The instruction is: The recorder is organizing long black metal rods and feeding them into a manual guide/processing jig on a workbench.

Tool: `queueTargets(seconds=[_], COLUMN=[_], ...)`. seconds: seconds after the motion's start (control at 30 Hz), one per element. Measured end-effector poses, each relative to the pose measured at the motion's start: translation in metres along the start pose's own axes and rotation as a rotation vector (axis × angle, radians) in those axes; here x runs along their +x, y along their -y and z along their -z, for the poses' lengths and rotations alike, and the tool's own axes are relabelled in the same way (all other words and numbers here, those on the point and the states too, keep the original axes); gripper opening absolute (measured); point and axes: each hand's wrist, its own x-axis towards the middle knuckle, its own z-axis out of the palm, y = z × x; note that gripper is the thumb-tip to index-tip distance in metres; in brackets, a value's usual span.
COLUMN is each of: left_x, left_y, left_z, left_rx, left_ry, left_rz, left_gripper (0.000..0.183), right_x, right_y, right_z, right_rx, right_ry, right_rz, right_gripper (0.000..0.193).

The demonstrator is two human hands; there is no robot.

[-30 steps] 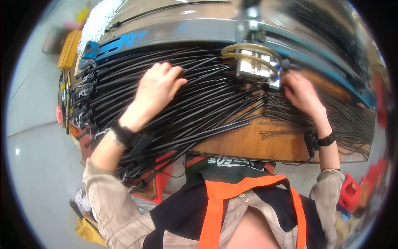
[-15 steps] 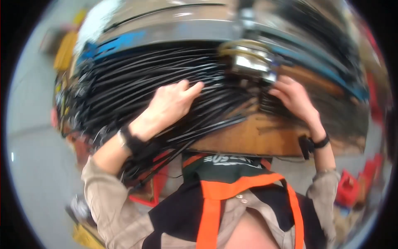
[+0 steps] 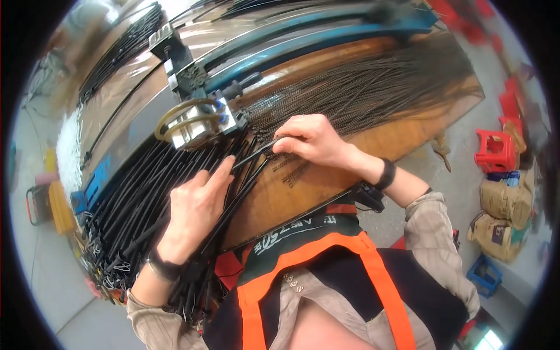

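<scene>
A thin black cable [image 3: 255, 155] runs slantwise between my two hands, just in front of the machine head. My left hand [image 3: 198, 210] is closed round it, index finger stretched along its length. Thumb and fingertips of my right hand [image 3: 309, 140] pinch its far right end. Under and beside my left hand lie many similar black cables [image 3: 146, 207] in a loose bundle. To the right, a fan of thin dark twisted rods [image 3: 350, 87] reaches toward my right hand. The silver machine head [image 3: 195, 125] with yellowish hoses stands beyond both hands.
A long blue rail [image 3: 315, 39] crosses the bench behind the machine. The brown wooden bench top [image 3: 256, 216] ends close to my apron. Off to the right stand a red plastic stool [image 3: 496, 149], brown sacks [image 3: 501, 204] and a blue stool [image 3: 484, 275]. More black cables [image 3: 125, 46] lie at the far left.
The view has swung to the right, so the machine now appears further left. My hands have come closer together, and a cable now spans them; before, my right hand was beside the machine head.
</scene>
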Motion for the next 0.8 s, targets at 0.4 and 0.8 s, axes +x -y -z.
queueTargets(seconds=[0.4, 0.8], left_x=[0.023, 0.062], left_y=[-0.015, -0.017], left_z=[0.027, 0.035], left_rx=[0.014, 0.143], left_ry=[-0.010, 0.000], left_rz=[-0.085, -0.173], left_gripper=[0.037, 0.050], right_x=[0.008, 0.035], right_y=[0.009, 0.006], right_z=[0.009, 0.054], right_rx=[-0.323, -0.573], right_ry=[-0.285, -0.194], right_rz=[0.176, 0.595], right_gripper=[0.037, 0.044])
